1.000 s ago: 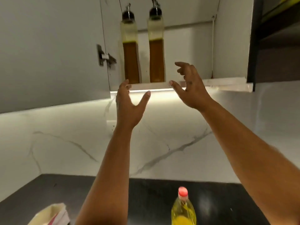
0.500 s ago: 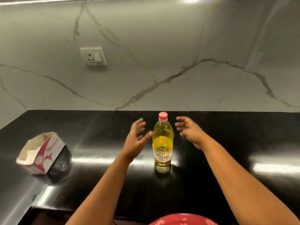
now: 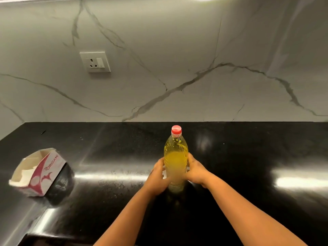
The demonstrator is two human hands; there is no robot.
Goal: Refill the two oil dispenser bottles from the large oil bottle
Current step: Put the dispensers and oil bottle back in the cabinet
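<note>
The large oil bottle [image 3: 175, 157] with its red cap [image 3: 176, 129] stands upright on the black tabletop [image 3: 115, 148], and I now have my left hand [image 3: 157, 176] and right hand [image 3: 195, 170] clasped around its lower body where half a second ago they hovered spread beside it, the tissue box [image 3: 40, 172] unmoved at left.

Large oil bottle [image 3: 176, 157]: clear plastic, yellow oil, red cap [image 3: 176, 129] on; upright on the worktop [image 3: 115, 139], near its middle.
Left hand [image 3: 158, 176]: grips the bottle's lower left side, fingers curled round it.
Right hand [image 3: 196, 170]: grips the lower right side, opposite the left.
Worktop: black, glossy, streaked with light reflections.
Paper carton [image 3: 38, 172]: white and red, open-topped, tilted, on the worktop well to the left of the bottle.
Backsplash [image 3: 195, 50]: white marble, grey veins.
Wall socket [image 3: 95, 61]: white, with switch, mounted on the backsplash, upper left.
</note>
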